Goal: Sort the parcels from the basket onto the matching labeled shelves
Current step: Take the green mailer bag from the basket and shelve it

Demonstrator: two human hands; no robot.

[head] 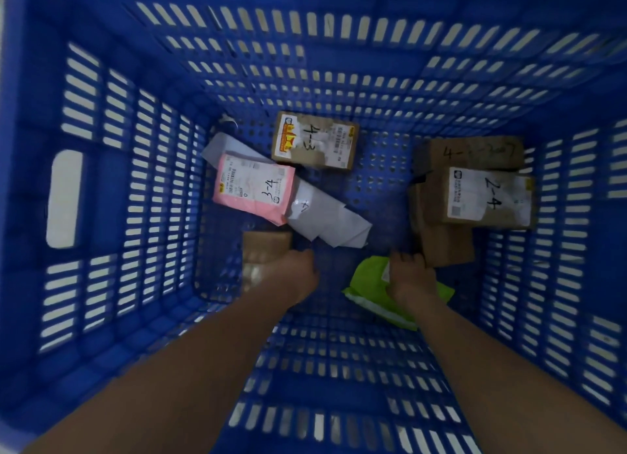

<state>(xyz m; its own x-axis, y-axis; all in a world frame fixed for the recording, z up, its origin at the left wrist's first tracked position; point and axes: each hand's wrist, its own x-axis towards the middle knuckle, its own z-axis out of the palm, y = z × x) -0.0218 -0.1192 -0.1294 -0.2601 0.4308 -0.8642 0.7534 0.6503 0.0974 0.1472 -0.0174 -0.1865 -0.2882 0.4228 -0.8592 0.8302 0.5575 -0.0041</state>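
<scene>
I look straight down into a deep blue slotted basket (101, 168). My right hand (412, 277) reaches to the bottom and grips a lime-green mailer bag (369, 284). My left hand (298, 272) grips the edge of a small taped brown box (266, 250) at the lower left of the basket floor. Other parcels lie on the floor: a pink mailer marked 3-4 (252, 187), a white mailer (325, 219) under it, a cardboard box marked 4-3 (314, 141), a box marked 2-4 (485, 197), another brown box (470, 153) behind it and a plain one (444, 248) below.
The basket's tall walls surround both forearms on all sides. A cut-out handle (64, 199) is in the left wall. No shelves are in view.
</scene>
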